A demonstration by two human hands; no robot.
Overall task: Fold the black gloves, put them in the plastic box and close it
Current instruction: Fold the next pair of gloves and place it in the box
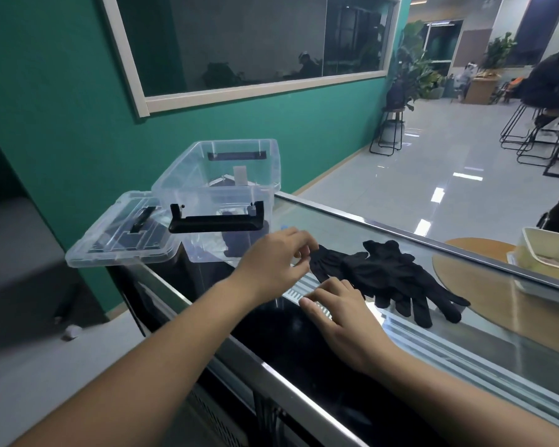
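Gloves: the pair of black fabric gloves (pixel 389 275) lies in a loose, overlapping heap on the glass-topped counter (pixel 384 240), unfolded, fingers pointing toward the right and near edge.

Left hand: the bare left hand (pixel 273 261) is at the cuff end of the gloves, thumb and fingers curled together in a pinch on the edge of the fabric.

Right hand: the bare right hand (pixel 346 317) rests low on the counter just beside the near edge of the gloves, fingers bent, tips touching or almost touching the cloth (whether it actually grips anything cannot be told).

Box: the clear plastic storage box with black latch handles (pixel 220 195) stands open at the far left end of the counter, behind the left hand, apart from the gloves.

Lid: the clear plastic lid (pixel 120 240) lies off the box, against its left side, overhanging the counter's end.

Other: a round wooden mat (pixel 484 285) holds a cream rectangular tray (pixel 546 256), right of the gloves.
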